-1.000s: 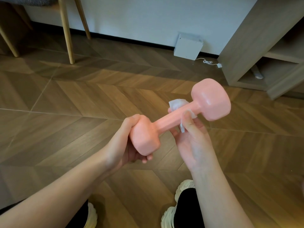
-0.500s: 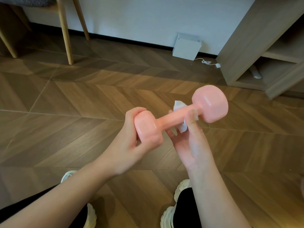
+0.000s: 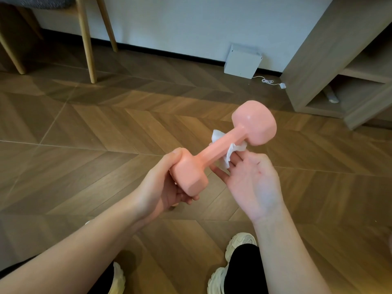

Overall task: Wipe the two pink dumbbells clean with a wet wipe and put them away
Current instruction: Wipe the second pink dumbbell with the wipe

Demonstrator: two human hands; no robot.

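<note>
Near the centre of the frame, one pink dumbbell [image 3: 222, 145] is hanging above the herringbone wood floor [image 3: 84, 134], slanting from lower left up to upper right. The left hand [image 3: 157, 187] is gripping its nearer head, fingers curling round it. The right hand [image 3: 254, 183] is lying palm up, its fingers [image 3: 220, 174] reaching nearly straight beneath the handle and pressing a white wet wipe [image 3: 230, 153] against it; the wipe is poking out on both sides of the bar. Along the upper edge, a white box [image 3: 242, 61] is leaning against the wall, with wooden chair legs [image 3: 87, 39] at upper left and a wooden shelf unit [image 3: 318, 60] at upper right. Pale sneakers [image 3: 239, 247] are showing at the bottom.
</note>
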